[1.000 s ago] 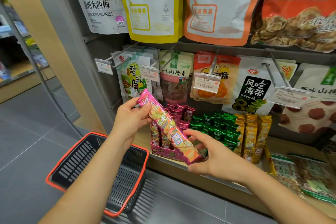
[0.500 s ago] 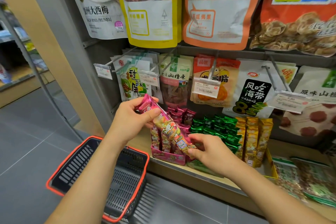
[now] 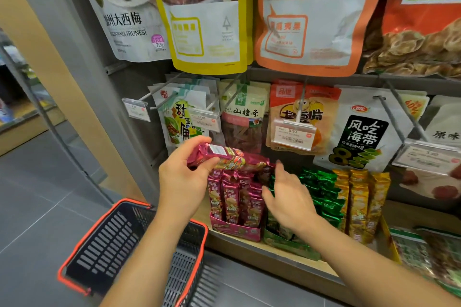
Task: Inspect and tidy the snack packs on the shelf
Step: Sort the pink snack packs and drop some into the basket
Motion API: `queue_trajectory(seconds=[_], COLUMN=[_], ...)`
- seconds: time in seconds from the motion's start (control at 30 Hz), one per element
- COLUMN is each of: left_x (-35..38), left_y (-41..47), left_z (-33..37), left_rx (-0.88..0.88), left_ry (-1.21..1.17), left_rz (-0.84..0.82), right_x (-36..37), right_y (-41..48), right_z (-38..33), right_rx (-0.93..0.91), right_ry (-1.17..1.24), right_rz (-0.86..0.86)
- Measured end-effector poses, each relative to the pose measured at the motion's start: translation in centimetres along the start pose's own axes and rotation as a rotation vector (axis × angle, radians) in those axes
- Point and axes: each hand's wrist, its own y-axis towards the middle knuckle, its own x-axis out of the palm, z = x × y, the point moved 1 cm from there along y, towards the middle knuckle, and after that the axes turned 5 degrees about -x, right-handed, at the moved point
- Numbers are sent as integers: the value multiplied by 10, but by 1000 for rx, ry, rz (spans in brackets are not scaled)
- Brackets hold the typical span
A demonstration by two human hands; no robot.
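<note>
Left hand (image 3: 184, 184): thumb and fingers curled round the left end of a magenta snack pack (image 3: 232, 158), gripping it.
Snack pack: nearly level, long axis running left to right, with a white label patch facing up near the gripped end. It is held in the air just above the upright magenta packs (image 3: 234, 197).
Right hand (image 3: 290, 199): fingers straight and spread wide, holding nothing. It sits right of and below the pack's free end.
Right hand to pack: one raised fingertip is just beside the free end. Contact cannot be told.
Upright magenta packs: standing in rows in a pink display box (image 3: 233, 229) on the shelf (image 3: 321, 268), under the held pack and between the two hands.
Green packs (image 3: 326, 197): just right of the pink box, with their left side partly covered by the right hand.
Gold packs (image 3: 359, 204): upright, just right of the green ones.
Hanging bags (image 3: 242, 117): on pegs behind the held pack. A price tag (image 3: 293, 134) reads 3.90.
Basket (image 3: 112, 244): black with an orange rim, below the left forearm. Its support cannot be told.
</note>
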Motion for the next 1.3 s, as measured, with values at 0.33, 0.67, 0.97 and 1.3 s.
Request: queue_trajectory(seconds=[0.33, 0.67, 0.97, 1.3], left_x=[43, 99, 117, 126], left_y=[-1, 4, 15, 9], left_z=[-19, -45, -55, -91], left_rx=[286, 299, 189, 331], left_ry=[213, 693, 601, 937], left_rz=[-153, -576, -491, -631], right_x=[36, 22, -5, 13], right_y=[-3, -2, 39, 97], right_z=[8, 23, 43, 44], right_rx=[-276, -314, -31, 164], right_ry=[-273, -62, 258, 150], right_rz=[-135, -171, 83, -207])
